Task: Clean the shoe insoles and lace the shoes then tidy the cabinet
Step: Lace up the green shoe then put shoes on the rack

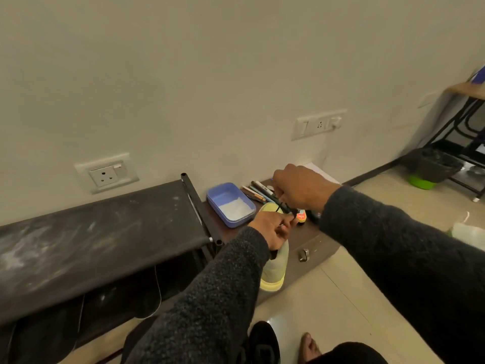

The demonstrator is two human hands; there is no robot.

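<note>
While a bare foot (309, 346) and a black shoe (263, 342) sit nearest on the tiled floor, a pale green shoe (275, 269) stands heel-down on the low brown cabinet (317, 245). Just above it, the left hand (271, 229) and right hand (301, 190) each pinch the black lace (284, 207) at its tongue. Left of it runs a dusty dark rack (91, 232) with dark shoes beneath. Farther back, a blue tub (231, 204) holds white powder, beside pens (258, 193) near the wall.
</note>
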